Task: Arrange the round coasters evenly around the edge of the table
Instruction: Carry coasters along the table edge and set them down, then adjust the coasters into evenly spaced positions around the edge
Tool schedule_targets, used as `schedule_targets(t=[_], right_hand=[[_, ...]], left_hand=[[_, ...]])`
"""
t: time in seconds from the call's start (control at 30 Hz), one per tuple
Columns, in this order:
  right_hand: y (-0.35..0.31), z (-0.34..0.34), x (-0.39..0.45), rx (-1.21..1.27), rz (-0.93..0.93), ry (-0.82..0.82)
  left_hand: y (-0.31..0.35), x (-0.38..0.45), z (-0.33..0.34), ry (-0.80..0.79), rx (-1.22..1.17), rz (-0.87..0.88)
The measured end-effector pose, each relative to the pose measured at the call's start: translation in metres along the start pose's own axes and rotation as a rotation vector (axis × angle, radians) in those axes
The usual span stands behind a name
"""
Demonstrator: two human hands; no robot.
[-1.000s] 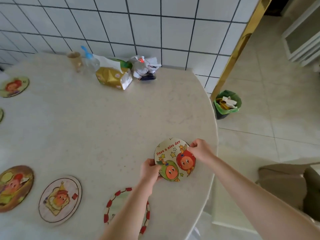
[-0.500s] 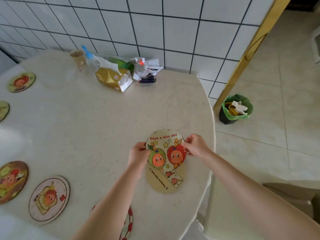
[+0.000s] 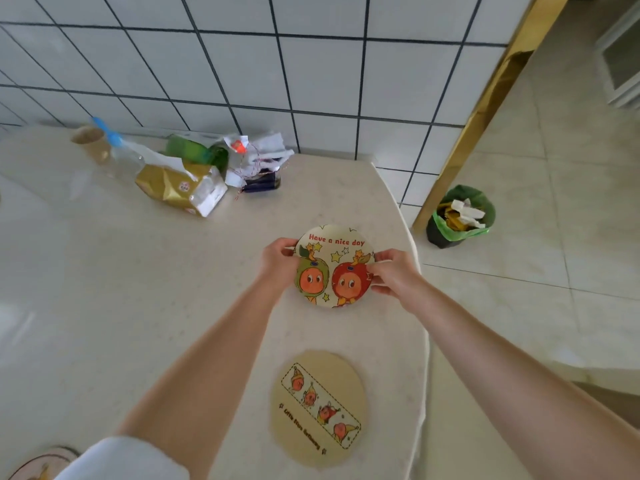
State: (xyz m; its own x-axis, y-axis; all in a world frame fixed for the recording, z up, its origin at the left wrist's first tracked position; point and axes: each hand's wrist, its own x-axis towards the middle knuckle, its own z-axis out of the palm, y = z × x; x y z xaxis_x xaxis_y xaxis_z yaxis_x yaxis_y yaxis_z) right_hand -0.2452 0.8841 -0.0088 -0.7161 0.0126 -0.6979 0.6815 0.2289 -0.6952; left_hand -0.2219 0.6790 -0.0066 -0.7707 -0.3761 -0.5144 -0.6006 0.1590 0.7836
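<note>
Both hands hold a round coaster [image 3: 334, 268] printed with "Have a nice day" and two orange cartoon fruits, just above the pale table [image 3: 138, 289] near its right edge. My left hand [image 3: 278, 263] pinches its left rim and my right hand [image 3: 391, 271] pinches its right rim. A second tan coaster [image 3: 318, 408] with a row of small fruit figures lies flat on the table closer to me, by the right edge. Part of another coaster [image 3: 41, 462] shows at the bottom left, half hidden by my white sleeve.
At the back of the table by the tiled wall stand a paper cup [image 3: 88, 142], a plastic bottle [image 3: 119, 154], a gold snack bag [image 3: 180, 185], a green packet [image 3: 197, 152] and crumpled wrappers [image 3: 256, 161]. A green-lined bin [image 3: 459, 216] sits on the floor to the right.
The top coaster has been lifted off the tan one and carried farther along the right edge. The tan coaster stays on the table. The view has swung to the right.
</note>
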Motion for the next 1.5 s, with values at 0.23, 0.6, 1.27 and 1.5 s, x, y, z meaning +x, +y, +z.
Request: schedule_targets(t=[0.23, 0.6, 1.27, 1.5], right_hand=[[-0.006, 0.004, 0.028, -0.033, -0.006, 0.096], [-0.011, 0.015, 0.031, -0.533, -0.011, 0.111], [0.007, 0.013, 0.019, -0.53, -0.215, 0.262], [0.08, 0.028, -0.048, -0.599, -0.287, 0.084]], left_hand=[[0.016, 0.038, 0.014, 0.003, 0.077, 0.044], [0.004, 0.06, 0.009, 0.045, 0.178, 0.029], [-0.028, 0.012, 0.022, 0.071, 0.172, -0.007], [-0.105, -0.104, -0.004, 0.158, 0.226, -0.124]])
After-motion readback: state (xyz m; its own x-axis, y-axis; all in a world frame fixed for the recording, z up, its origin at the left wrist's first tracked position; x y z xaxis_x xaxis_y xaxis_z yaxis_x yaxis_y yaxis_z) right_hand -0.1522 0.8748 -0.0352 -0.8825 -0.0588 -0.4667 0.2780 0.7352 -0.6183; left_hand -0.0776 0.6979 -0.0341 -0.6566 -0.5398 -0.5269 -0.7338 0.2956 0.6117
